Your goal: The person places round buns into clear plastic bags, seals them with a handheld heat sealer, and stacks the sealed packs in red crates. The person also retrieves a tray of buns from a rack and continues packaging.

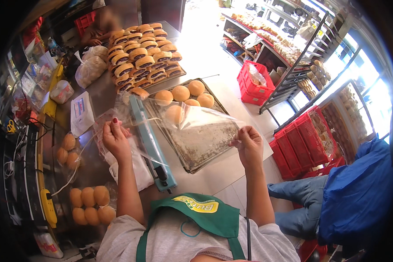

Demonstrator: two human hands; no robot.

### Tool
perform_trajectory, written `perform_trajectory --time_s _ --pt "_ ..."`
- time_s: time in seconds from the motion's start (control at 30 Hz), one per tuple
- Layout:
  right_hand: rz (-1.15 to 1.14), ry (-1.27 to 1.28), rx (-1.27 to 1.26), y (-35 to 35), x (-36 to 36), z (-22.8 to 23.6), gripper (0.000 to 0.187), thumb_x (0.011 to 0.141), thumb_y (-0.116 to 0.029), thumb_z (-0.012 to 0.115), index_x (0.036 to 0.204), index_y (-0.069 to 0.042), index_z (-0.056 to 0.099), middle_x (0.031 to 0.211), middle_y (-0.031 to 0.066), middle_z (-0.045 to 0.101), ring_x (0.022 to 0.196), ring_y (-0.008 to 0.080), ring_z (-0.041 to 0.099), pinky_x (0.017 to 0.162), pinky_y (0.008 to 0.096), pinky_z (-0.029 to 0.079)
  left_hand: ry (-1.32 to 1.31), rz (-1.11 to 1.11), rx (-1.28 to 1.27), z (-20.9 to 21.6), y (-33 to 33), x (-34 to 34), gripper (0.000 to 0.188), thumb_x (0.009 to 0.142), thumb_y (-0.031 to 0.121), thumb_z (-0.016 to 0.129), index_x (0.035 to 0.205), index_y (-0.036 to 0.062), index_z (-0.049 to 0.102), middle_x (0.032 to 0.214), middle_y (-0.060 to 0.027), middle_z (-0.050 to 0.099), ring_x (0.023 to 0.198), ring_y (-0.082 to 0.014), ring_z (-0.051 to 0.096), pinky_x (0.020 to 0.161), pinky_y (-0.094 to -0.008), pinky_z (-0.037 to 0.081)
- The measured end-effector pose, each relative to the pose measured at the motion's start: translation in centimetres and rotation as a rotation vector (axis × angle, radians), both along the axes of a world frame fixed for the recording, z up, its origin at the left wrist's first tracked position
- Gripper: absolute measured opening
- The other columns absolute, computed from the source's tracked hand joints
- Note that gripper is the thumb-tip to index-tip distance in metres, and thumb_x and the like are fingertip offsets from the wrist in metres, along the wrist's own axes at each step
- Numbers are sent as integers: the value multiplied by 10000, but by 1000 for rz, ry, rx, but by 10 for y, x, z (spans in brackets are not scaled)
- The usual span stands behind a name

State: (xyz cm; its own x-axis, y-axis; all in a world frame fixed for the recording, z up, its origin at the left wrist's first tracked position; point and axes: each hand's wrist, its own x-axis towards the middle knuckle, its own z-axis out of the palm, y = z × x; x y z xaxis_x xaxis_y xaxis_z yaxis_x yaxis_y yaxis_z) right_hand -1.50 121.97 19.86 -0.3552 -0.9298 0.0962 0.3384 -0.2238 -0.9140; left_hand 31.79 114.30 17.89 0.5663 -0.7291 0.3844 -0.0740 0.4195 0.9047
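Observation:
A clear plastic bag [201, 118] is stretched between my hands, above a worn metal tray [201, 153]. My right hand [249, 142] pinches one edge of it. My left hand [115, 135] is closed, with its thumb on top and thin plastic at its fingertips. Several round buns [180, 93] sit at the far end of the tray, some showing through the bag. Between my left hand and the tray lies a long blue bag sealer [150, 139]. White plastic bags [135, 168] lie under my left forearm.
Filled rolls [144, 56] are stacked high at the far end of the table. Packed buns [91, 204] lie at the left, near a white box [81, 114] and a yellow power strip [48, 207]. Red crates [301, 142], a rack and a person in blue [358, 192] are at the right.

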Motion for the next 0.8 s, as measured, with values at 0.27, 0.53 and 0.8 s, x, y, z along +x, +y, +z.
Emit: perform_trajectory --time_s 0.27,0.53,0.8 --pt "41 -67 197 2 24 5 337 1002 -318 571 762 -85 536 543 -21 448 394 66 405 353 228 312 -69 -74 61 -18 6 33 299 1000 238 583 793 22 572 608 -3 526 518 -62 487 540 -239 466" --pt "102 132 -115 -9 12 17 97 943 -61 611 878 7 634 754 54 628 619 119 602 585 246 512 -258 -7 228 -25 14 52 190 974 164 613 871 7 646 713 -12 619 632 -67 575 590 -236 481" --pt "156 -50 51 -11 -17 -13 129 866 31 660 993 54 658 822 61 644 682 131 608 631 246 497 355 -253 60 -17 17 47 76 934 114 658 963 47 679 814 -26 669 725 -102 634 663 -253 543"
